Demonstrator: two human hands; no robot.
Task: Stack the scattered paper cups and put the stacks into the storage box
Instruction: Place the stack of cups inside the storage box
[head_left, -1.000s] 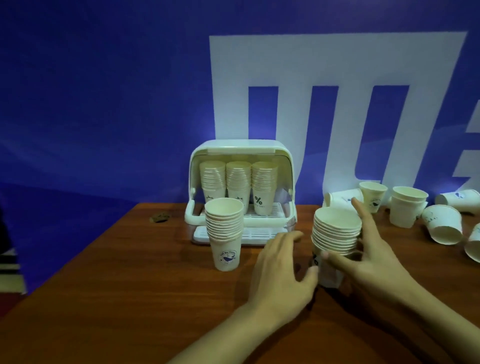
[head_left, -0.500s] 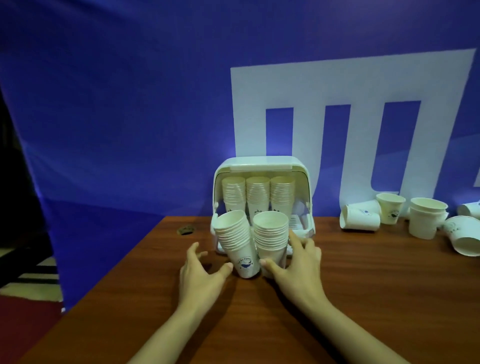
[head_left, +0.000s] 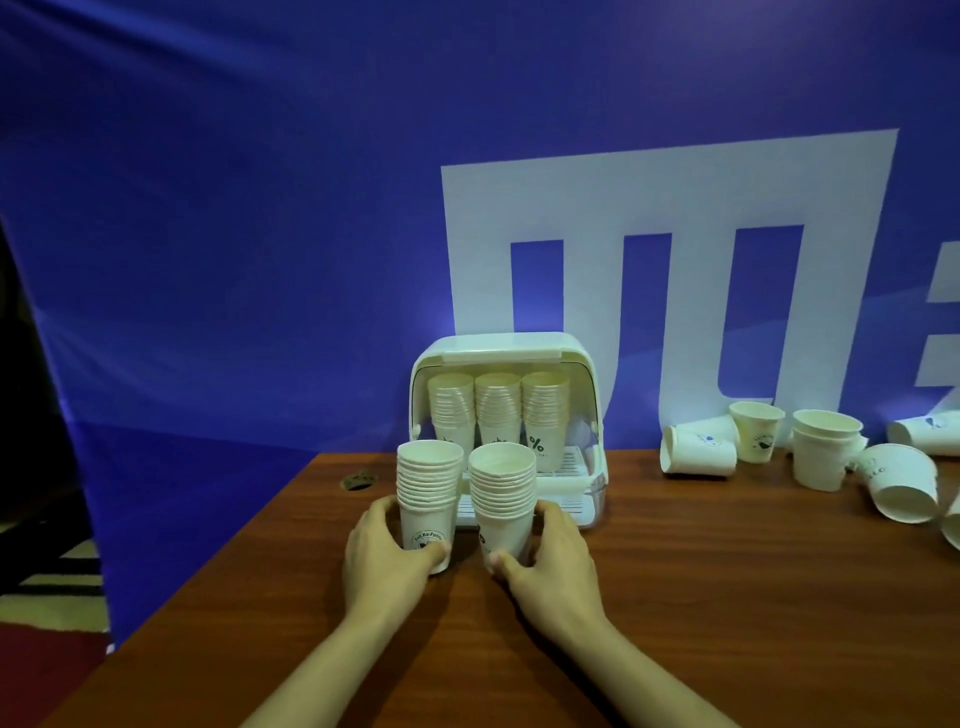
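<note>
Two cup stacks stand upright just below frame centre on the wooden table (head_left: 727, 597), close together, directly before the open storage box (head_left: 506, 358). Left stack (head_left: 428, 488): left hand (head_left: 387, 558) wraps its base cup, thumb on the front. Right stack (head_left: 503, 499): right hand (head_left: 545, 564) grips its base likewise. Three stacks sit inside the box. Loose cups (head_left: 831, 462) lie scattered at right of frame, well apart.

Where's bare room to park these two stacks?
Free: the storage box front tray, ahead of its three stacks; the table between the right hand and the scattered cups; the wood beside the left hand. Crowded: far right edge.
</note>
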